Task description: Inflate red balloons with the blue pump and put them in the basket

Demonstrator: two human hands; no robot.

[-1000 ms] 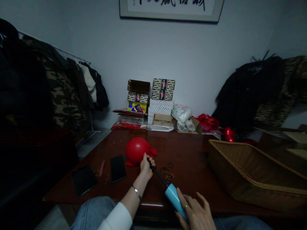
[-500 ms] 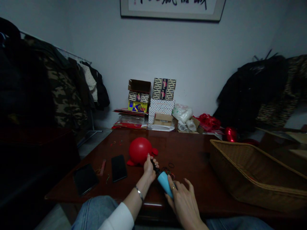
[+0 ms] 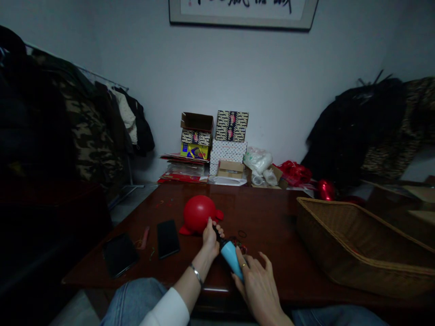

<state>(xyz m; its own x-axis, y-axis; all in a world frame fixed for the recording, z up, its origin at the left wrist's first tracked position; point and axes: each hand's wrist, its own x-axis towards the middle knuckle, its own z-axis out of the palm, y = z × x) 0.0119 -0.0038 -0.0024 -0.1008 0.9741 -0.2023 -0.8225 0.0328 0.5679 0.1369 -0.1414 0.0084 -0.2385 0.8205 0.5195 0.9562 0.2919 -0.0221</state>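
Note:
A round, inflated red balloon (image 3: 199,214) sits just beyond my left hand (image 3: 212,238), with small red flaps at its sides. The left fingers are closed around the black nozzle end of a blue balloon pump (image 3: 232,259), where it meets the balloon. The balloon's neck is hidden by those fingers. My right hand (image 3: 256,280) grips the lower part of the pump's blue body, index finger laid along it. The pump slants from the balloon down toward my right. Several rubber bands (image 3: 240,244) lie on the table right behind the pump.
A wicker basket (image 3: 340,253) stands on the right of the brown table (image 3: 268,213). At left lie a black phone (image 3: 167,238), a dark tablet-like slab (image 3: 120,255) and a reddish stick (image 3: 145,237). Stacked boxes (image 3: 228,156) and plastic bags (image 3: 258,160) are at the back.
The blue pump body has shifted slightly up and left, closer to my left hand. The balloon looks about the same size, and both hands keep their grip.

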